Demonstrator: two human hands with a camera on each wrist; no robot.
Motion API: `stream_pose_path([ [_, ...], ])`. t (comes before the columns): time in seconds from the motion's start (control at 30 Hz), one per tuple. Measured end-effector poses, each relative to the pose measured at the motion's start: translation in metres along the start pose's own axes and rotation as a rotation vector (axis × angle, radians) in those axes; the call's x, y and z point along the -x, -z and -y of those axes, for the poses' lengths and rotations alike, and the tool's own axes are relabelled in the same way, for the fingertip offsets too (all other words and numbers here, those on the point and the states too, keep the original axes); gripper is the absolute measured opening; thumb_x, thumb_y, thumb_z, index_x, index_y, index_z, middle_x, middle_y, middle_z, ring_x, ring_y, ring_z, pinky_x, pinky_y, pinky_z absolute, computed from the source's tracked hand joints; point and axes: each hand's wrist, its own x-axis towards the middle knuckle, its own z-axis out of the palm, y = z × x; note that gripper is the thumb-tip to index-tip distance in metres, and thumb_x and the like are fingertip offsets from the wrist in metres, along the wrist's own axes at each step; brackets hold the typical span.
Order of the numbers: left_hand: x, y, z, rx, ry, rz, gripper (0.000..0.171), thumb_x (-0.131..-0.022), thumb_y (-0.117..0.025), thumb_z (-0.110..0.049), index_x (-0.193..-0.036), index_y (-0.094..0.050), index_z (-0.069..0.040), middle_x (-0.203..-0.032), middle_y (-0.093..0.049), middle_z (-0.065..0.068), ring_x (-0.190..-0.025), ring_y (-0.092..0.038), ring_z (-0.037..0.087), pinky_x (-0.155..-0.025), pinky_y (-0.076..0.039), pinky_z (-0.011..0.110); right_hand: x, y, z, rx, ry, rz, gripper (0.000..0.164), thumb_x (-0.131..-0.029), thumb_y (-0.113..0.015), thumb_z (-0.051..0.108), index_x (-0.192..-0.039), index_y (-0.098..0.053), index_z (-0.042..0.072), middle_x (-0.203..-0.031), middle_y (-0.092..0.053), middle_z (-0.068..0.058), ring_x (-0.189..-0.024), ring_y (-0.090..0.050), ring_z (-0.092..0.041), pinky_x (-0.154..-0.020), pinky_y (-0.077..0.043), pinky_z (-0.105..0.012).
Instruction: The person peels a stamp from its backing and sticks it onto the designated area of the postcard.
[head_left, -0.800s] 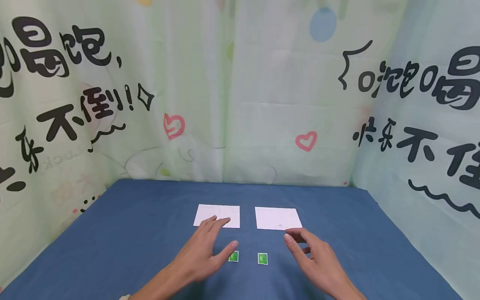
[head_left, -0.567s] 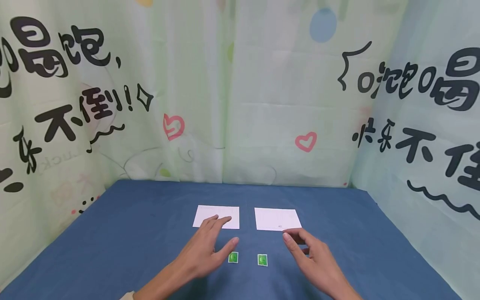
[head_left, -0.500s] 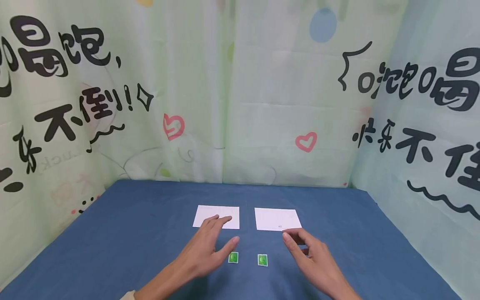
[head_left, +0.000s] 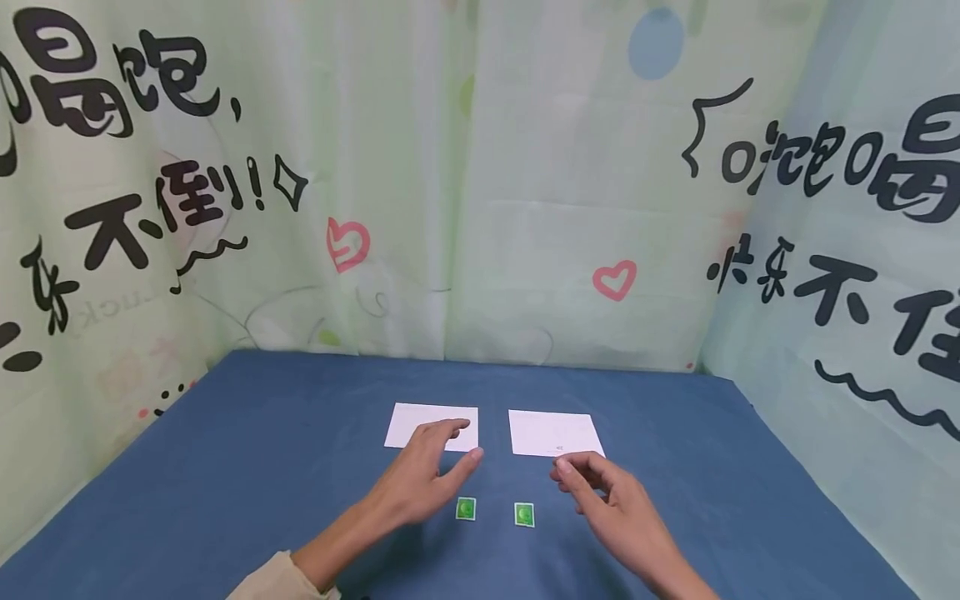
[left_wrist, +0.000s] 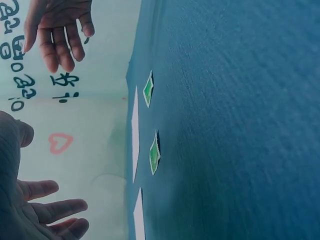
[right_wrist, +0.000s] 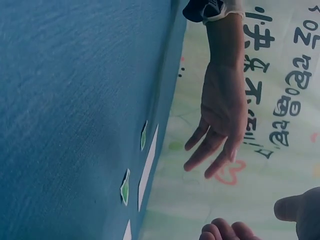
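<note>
My left hand (head_left: 420,479) hovers over the blue table, fingers relaxed and thumb spread, overlapping the left white card (head_left: 427,414) in the head view. Just right of and below its thumb lies a small green stamp (head_left: 466,508) with a white border. A matching green stamp (head_left: 524,515) lies to the right, between the hands. My right hand (head_left: 618,508) is also raised, its fingers loosely bent towards the thumb with nothing held. Its fingertips come right at the near edge of the right white card (head_left: 553,432). Both wrist views show the hands above the tabletop.
A blue cloth (head_left: 300,417) covers the table. Pale green curtains (head_left: 540,208) with black lettering and pink hearts stand behind it and at both sides. A light sleeve (head_left: 285,579) shows at my left wrist.
My left hand has shifted slightly right and up, its fingers bending more. The right hand's fingertips have drawn closer to its thumb. The head view has turned slightly; the cards and stamps lie as before.
</note>
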Motion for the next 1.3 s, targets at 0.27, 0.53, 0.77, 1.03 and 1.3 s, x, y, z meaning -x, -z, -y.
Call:
stream_pose_path([
  [0.27, -0.010, -0.006, 0.004, 0.045, 0.015, 0.039, 0.059, -0.104, -0.053, -0.048, -0.145, -0.052, -0.007, -0.139, -0.057, 0.015, -0.134, -0.049, 0.032, -0.098, -0.049, 0.054, -0.001, -0.008, -0.002, 0.027, 0.027, -0.019, 0.031, -0.100, -0.066, 0.039, -0.116, -0.071, 0.014, -0.104, -0.073, 0.001, -0.098, -0.070, -0.013, -0.074, -0.054, -0.028],
  [0.53, -0.019, -0.009, 0.004, 0.043, 0.018, 0.050, 0.058, -0.103, -0.055, -0.046, -0.145, -0.053, -0.005, -0.140, -0.056, 0.017, -0.132, -0.050, 0.032, -0.094, -0.054, 0.050, -0.002, -0.012, -0.002, 0.074, 0.087, -0.027, 0.027, -0.099, -0.067, 0.039, -0.115, -0.071, 0.018, -0.103, -0.072, 0.006, -0.095, -0.065, -0.007, -0.076, -0.052, -0.028],
  [0.77, -0.028, -0.014, 0.005, 0.041, 0.035, 0.045, 0.057, -0.103, -0.057, -0.043, -0.144, -0.054, -0.004, -0.139, -0.057, 0.018, -0.133, -0.050, 0.034, -0.098, -0.052, 0.051, -0.005, -0.018, -0.004, 0.155, 0.177, -0.066, 0.025, -0.098, -0.070, 0.036, -0.114, -0.070, 0.017, -0.104, -0.071, 0.009, -0.096, -0.066, -0.007, -0.077, -0.053, -0.027],
  [1.03, -0.034, -0.018, 0.007, 0.008, 0.034, 0.041, 0.056, -0.103, -0.057, -0.041, -0.142, -0.054, -0.003, -0.137, -0.059, 0.019, -0.133, -0.050, 0.036, -0.101, -0.049, 0.054, -0.006, -0.022, -0.004, 0.222, 0.238, -0.089, 0.024, -0.096, -0.073, 0.033, -0.113, -0.070, 0.018, -0.104, -0.071, 0.010, -0.095, -0.067, -0.008, -0.076, -0.054, -0.029],
  [1.3, -0.042, -0.023, 0.007, -0.015, 0.031, 0.052, 0.054, -0.102, -0.059, -0.038, -0.142, -0.054, -0.002, -0.137, -0.060, 0.021, -0.136, -0.048, 0.038, -0.104, -0.046, 0.056, -0.009, -0.025, -0.004, 0.307, 0.237, -0.078, 0.024, -0.094, -0.075, 0.027, -0.114, -0.070, 0.015, -0.107, -0.072, 0.004, -0.096, -0.067, -0.015, -0.076, -0.055, -0.033],
])
